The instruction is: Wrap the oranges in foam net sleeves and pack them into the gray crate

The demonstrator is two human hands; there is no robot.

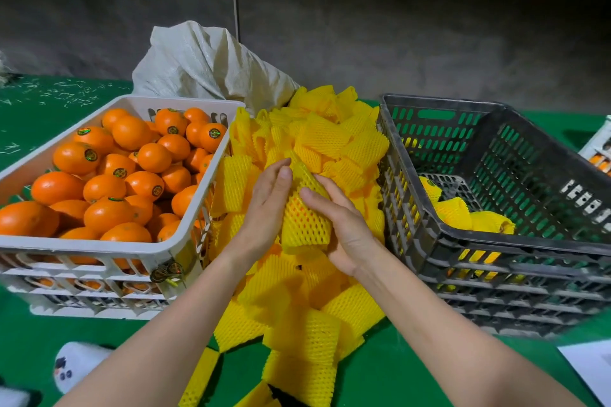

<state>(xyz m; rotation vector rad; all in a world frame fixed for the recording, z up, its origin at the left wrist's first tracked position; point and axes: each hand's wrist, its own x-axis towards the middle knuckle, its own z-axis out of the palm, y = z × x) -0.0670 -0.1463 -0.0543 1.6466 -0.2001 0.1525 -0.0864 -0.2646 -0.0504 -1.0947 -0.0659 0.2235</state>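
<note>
Head view: left hand (pixel 267 205) presses straight fingers on the foam net sleeve (pixel 305 225), right hand (pixel 345 228) curls round it, so best centre the orange (pixel 299 208) before the gray crate (pixel 529 246), right.

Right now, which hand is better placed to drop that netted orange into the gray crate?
Probably the right hand: it cups the netted orange on the side nearest the gray crate; the left hand sits farther away.
</note>
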